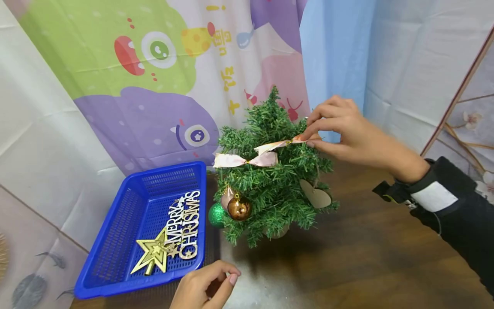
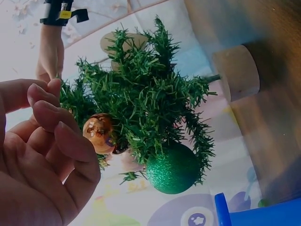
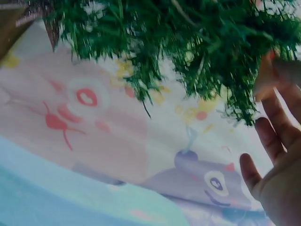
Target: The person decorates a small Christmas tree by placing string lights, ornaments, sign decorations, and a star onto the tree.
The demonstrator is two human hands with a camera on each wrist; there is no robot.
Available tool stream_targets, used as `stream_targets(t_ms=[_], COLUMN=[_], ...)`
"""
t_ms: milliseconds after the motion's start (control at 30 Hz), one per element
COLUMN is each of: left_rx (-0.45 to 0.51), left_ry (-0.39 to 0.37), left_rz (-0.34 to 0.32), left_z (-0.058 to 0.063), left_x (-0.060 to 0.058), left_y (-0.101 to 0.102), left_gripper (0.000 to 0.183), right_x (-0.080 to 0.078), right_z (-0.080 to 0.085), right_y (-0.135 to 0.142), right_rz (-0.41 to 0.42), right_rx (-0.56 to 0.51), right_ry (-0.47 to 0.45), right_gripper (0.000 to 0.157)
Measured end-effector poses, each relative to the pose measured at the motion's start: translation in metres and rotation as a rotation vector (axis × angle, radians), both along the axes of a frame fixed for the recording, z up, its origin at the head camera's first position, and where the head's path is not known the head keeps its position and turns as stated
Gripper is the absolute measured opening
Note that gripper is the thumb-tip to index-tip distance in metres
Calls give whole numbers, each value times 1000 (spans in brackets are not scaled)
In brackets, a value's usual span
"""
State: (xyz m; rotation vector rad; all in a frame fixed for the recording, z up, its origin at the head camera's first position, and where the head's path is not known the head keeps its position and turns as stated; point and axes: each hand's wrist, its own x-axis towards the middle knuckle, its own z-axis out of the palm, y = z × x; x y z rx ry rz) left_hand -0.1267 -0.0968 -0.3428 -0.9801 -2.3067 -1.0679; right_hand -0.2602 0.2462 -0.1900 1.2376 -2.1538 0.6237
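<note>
A small artificial Christmas tree [image 1: 266,184] stands in the middle of the head view. At its upper right side, my right hand [image 1: 339,131] pinches one end of a pale pink ribbon bow [image 1: 275,146] with a gold tie. A second pink bow [image 1: 247,160] lies across the branches just left of and below it. In the right wrist view, the right hand [image 3: 282,165] is beside the branches. My left hand [image 1: 206,285] hovers before the tree, fingers loosely curled and holding nothing. From the left wrist, that hand [image 2: 47,150] appears near a brown shiny bauble [image 2: 99,133].
Left of the tree, a blue plastic basket [image 1: 140,284] holds a gold star [image 1: 154,251] and a Merry Christmas sign [image 1: 184,223]. A green glitter bauble [image 1: 217,214] and a wooden heart [image 1: 315,195] hang from branches. A cartoon-printed curtain [image 1: 154,68] hangs behind.
</note>
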Motion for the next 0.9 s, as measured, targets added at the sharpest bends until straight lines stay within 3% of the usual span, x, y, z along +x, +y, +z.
stream_targets(t_ms=[233,400,600,667,800,900], left_rx=[2,6,15,22,27,21], left_ry=[-13,-18,-18,-19,-49,-76], left_rz=[15,8,-9,-16,-21,-10], left_z=[4,2,-1,-1,0,2], left_x=[0,0,-1,-1,-1,0], left_y=[-2,-2,-4,-4,-4,-3], left_gripper=[26,26,27,27,27,27], right_x=[0,-2,6,7,4,3], right_z=[5,3,6,7,4,0], right_y=[-12,-18,-13,-12,-14,-15], right_rz=[-82,-124,-121,-141,-190,-188], right_rx=[-77,-51,-135,-117,-37,-54], right_ry=[-32,-58,-365,-342,-173,-169], right_gripper=[15,13,13,12,7,5])
